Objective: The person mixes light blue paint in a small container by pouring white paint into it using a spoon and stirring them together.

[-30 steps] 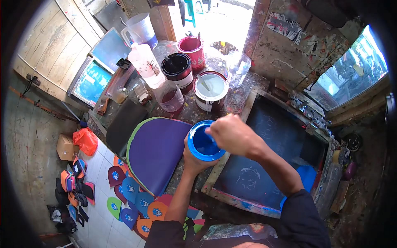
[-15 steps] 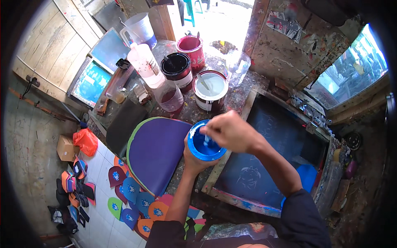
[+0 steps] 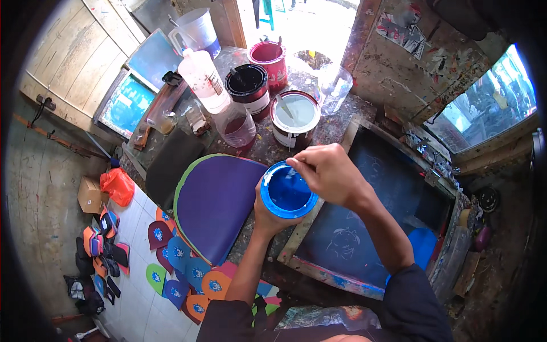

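My left hand (image 3: 266, 221) is wrapped around the side of a small tub (image 3: 288, 214), holding it upright over the work table. Glossy blue paint (image 3: 286, 191) lies inside, and smears of it mark the rim. Above the tub's far right rim, my right hand (image 3: 333, 174) is closed in a pinch. Its fingers grip what looks like a stirring stick (image 3: 291, 173), which reaches down into the paint; most of it is hidden by the hand and the paint. Left of the tub lies a stack of rounded foam sheets (image 3: 216, 199), purple on top with a green edge.
Beyond the tub stand a can of pale paint (image 3: 296, 112), a black paint can (image 3: 247, 82), a red one (image 3: 268, 54) and plastic jugs (image 3: 199, 80). A framed printing screen (image 3: 353, 228) lies to the right. Printed foam cap pieces (image 3: 179, 253) spread at lower left.
My right hand has shifted from over the middle of the tub to its far right rim, uncovering more blue paint. The left hand still holds the tub.
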Demonstrator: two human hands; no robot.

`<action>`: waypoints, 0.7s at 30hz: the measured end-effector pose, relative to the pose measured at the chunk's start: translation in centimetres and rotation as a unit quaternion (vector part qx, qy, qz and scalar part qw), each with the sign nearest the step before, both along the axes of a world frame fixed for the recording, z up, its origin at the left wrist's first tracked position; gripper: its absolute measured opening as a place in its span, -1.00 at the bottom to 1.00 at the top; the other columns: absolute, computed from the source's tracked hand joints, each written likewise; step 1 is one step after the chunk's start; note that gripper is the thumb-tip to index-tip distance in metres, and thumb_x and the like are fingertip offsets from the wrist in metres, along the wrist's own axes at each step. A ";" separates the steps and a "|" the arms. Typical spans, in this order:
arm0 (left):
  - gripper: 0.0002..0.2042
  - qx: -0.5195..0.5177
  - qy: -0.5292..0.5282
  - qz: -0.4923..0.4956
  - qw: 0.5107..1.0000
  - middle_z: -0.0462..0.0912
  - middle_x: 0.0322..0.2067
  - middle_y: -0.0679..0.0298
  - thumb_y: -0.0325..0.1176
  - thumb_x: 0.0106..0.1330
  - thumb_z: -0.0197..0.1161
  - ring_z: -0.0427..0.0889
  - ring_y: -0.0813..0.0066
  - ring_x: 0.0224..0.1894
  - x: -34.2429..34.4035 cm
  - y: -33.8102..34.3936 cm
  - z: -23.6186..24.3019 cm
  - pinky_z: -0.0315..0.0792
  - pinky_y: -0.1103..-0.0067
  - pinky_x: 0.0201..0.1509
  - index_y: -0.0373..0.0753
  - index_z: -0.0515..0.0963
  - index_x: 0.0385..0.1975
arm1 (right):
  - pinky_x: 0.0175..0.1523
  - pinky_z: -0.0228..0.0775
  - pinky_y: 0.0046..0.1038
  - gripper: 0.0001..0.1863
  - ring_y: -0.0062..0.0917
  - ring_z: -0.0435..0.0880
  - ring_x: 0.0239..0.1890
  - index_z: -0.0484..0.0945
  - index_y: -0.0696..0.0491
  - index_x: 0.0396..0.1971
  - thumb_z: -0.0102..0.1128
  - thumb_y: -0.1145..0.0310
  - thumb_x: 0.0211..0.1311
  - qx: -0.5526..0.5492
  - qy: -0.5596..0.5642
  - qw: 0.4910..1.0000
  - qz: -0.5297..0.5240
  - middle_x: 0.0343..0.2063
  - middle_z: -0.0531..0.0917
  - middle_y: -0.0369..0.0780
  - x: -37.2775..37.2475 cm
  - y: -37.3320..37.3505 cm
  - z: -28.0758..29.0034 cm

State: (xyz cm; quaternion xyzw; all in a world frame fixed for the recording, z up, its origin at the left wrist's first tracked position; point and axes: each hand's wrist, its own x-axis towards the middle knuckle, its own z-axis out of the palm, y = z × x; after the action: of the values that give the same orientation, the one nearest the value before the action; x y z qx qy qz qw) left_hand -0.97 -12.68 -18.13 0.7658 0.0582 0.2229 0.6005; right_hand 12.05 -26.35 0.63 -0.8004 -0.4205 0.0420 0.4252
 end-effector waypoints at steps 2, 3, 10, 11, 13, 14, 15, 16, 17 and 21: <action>0.20 0.013 -0.005 0.003 1.000 0.54 0.26 0.01 -0.15 -0.28 0.84 0.62 0.12 0.27 0.0 0.2 0.4 0.56 0.23 0.33 -0.27 0.18 0.42 | -0.30 0.55 -0.30 -0.78 -0.25 0.71 -0.50 0.76 0.22 -0.36 0.35 0.36 0.39 -0.075 0.001 0.996 0.047 -0.50 0.71 0.01 -0.3 0.1 -1.0; 0.20 0.024 -0.011 0.007 1.000 0.54 0.26 0.01 -0.15 -0.28 0.84 0.61 0.12 0.28 -0.1 0.2 0.7 0.56 0.23 0.33 -0.27 0.17 0.42 | -0.31 0.55 -0.32 -0.79 -0.28 0.71 -0.52 0.76 0.22 -0.34 0.37 0.37 0.38 -0.150 0.000 0.984 0.095 -0.51 0.71 0.00 -0.5 0.1 -1.2; 0.20 0.041 -0.005 0.015 0.999 0.55 0.26 0.02 -0.15 -0.27 0.85 0.61 0.12 0.28 -0.2 0.1 0.7 0.57 0.23 0.32 -0.26 0.18 0.42 | -0.26 0.57 -0.21 -0.75 -0.11 0.75 -0.43 0.72 0.23 -0.45 0.35 0.37 0.39 -0.101 0.059 0.990 0.082 -0.50 0.70 0.04 -0.9 -0.1 -0.3; 0.20 0.004 0.009 0.010 1.000 0.55 0.26 0.02 -0.15 -0.28 0.85 0.62 0.12 0.28 -0.1 0.1 0.4 0.57 0.22 0.32 -0.25 0.18 0.42 | -0.22 0.60 -0.21 -0.78 -0.10 0.77 -0.39 0.76 0.21 -0.39 0.35 0.37 0.38 -0.083 0.090 0.991 0.049 -0.48 0.71 0.04 -0.4 -0.1 0.7; 0.20 -0.033 0.024 0.004 0.999 0.55 0.26 0.02 -0.15 -0.28 0.85 0.62 0.11 0.28 0.0 0.0 0.3 0.57 0.22 0.32 -0.25 0.18 0.42 | -0.20 0.62 -0.24 -0.80 -0.15 0.79 -0.38 0.78 0.21 -0.33 0.36 0.36 0.38 -0.053 0.002 0.999 -0.014 -0.46 0.72 0.05 -0.1 -0.1 0.0; 0.19 0.002 0.000 0.005 1.000 0.55 0.26 0.01 -0.15 -0.27 0.85 0.62 0.12 0.28 0.1 0.0 0.5 0.57 0.23 0.31 -0.26 0.18 0.42 | -0.21 0.63 -0.26 -0.79 -0.16 0.80 -0.37 0.78 0.22 -0.32 0.35 0.36 0.38 -0.121 -0.008 0.992 0.029 -0.45 0.73 0.05 -0.4 -0.1 -0.5; 0.19 0.036 -0.024 0.006 0.999 0.55 0.26 0.01 -0.15 -0.27 0.85 0.62 0.12 0.27 0.2 -0.1 0.8 0.58 0.23 0.31 -0.26 0.18 0.42 | -0.21 0.63 -0.28 -0.79 -0.16 0.80 -0.37 0.78 0.22 -0.30 0.35 0.36 0.39 -0.188 -0.017 0.979 0.071 -0.45 0.74 0.05 -0.8 -0.2 -0.9; 0.19 0.051 0.005 0.012 0.999 0.55 0.26 0.01 -0.15 -0.27 0.85 0.63 0.12 0.27 -0.3 0.2 1.1 0.58 0.23 0.30 -0.26 0.18 0.42 | -0.19 0.63 -0.25 -0.78 -0.13 0.79 -0.36 0.78 0.21 -0.32 0.32 0.36 0.40 -0.169 0.038 0.980 0.098 -0.42 0.74 0.06 -0.9 0.0 -0.5; 0.19 0.051 0.005 0.012 0.999 0.55 0.26 0.01 -0.15 -0.27 0.85 0.63 0.12 0.27 -0.2 0.2 1.1 0.58 0.23 0.30 -0.26 0.18 0.42 | -0.19 0.63 -0.25 -0.78 -0.13 0.79 -0.36 0.78 0.21 -0.32 0.32 0.36 0.40 -0.170 0.038 0.980 0.098 -0.42 0.74 0.06 -0.7 0.0 0.0; 0.22 0.025 -0.014 0.013 1.000 0.55 0.25 0.02 -0.14 -0.31 0.85 0.63 0.12 0.27 0.1 0.0 0.3 0.58 0.23 0.31 -0.26 0.17 0.42 | -0.26 0.57 -0.24 -0.76 -0.13 0.74 -0.43 0.76 0.23 -0.37 0.31 0.35 0.42 -0.229 -0.042 0.971 0.054 -0.51 0.71 0.02 -0.8 0.2 -0.7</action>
State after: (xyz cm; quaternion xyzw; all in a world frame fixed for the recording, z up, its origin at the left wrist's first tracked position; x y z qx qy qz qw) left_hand -0.87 -12.64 -17.78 0.7766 0.0537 0.2427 0.5789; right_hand 11.23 -26.19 -0.10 -0.8537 -0.4597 0.1261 0.2096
